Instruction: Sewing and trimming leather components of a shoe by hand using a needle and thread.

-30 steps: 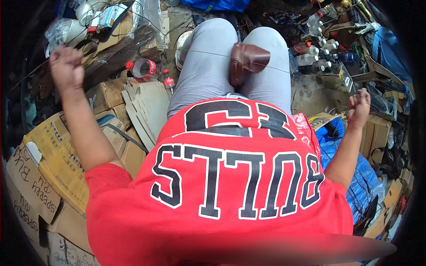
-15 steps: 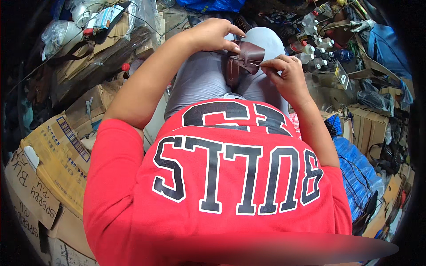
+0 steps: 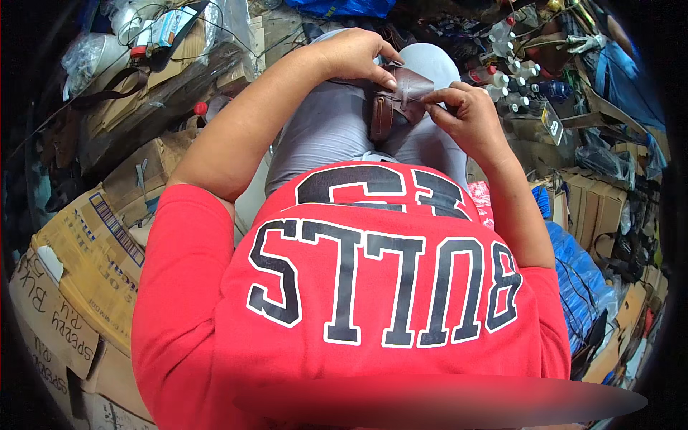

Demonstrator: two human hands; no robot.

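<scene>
A dark brown leather piece (image 3: pixel 413 83), shaped like a shoe upper with a stitched strap-like part (image 3: pixel 383 116), rests over my grey-trousered thighs. My left hand (image 3: pixel 360 57) grips its left, far edge with thumb and fingers. At its right edge my right hand (image 3: pixel 464 113) is closed in a pinch, the fingertips touching or very near the leather. Whatever thin thing those fingertips hold is too small to make out now.
Plastic bottles (image 3: pixel 512 86) crowd the right of my knees. Cardboard boxes (image 3: pixel 89 247) lie at left, with more boxes (image 3: pixel 591 208) and a blue plastic sheet (image 3: pixel 573 269) at right. Plastic-wrapped clutter (image 3: pixel 93 61) and loose cords fill the far left.
My right hand has turned slightly, and the thin pale line seen at its fingertips no longer shows. The leather piece has tilted a little, with my left hand still gripping it.
</scene>
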